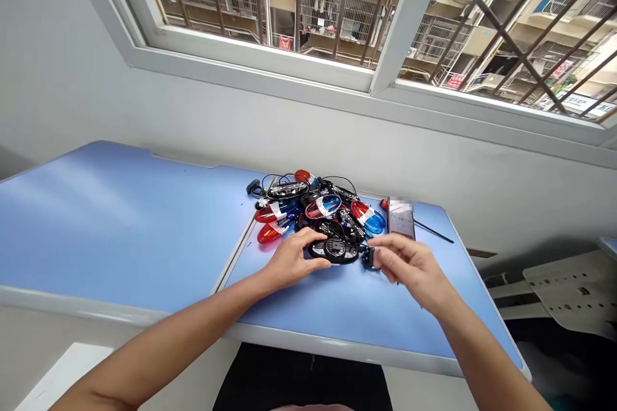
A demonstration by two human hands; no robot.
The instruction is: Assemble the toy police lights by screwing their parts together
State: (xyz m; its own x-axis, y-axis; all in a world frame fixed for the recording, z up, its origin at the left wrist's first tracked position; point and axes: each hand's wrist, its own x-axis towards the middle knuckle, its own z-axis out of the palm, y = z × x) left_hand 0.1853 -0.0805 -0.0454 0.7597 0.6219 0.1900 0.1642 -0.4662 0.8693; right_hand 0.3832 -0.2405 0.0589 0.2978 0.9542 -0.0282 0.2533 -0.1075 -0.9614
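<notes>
My left hand [293, 258] grips the left end of a flat black oval device [334, 249] with grey-and-black panels on its face, thumb at the near edge and fingers at the far edge. The device lies at the front of a heap. To its right, my right hand [409, 267] is closed in a pinch; what lies between its fingertips is too small to make out. A small black block [369, 259], perhaps a plug, is right by those fingertips. Red-and-blue oval plastic covers [322, 207] and black parts with cables [288, 190] make up the heap behind.
The heap sits on a blue table [308, 314] with a seam left of it. A phone [400, 217] stands at the back right, a thin black stick [434, 231] beside it. Behind is a wall under barred windows. A pale perforated panel [569, 295] is beyond the right edge.
</notes>
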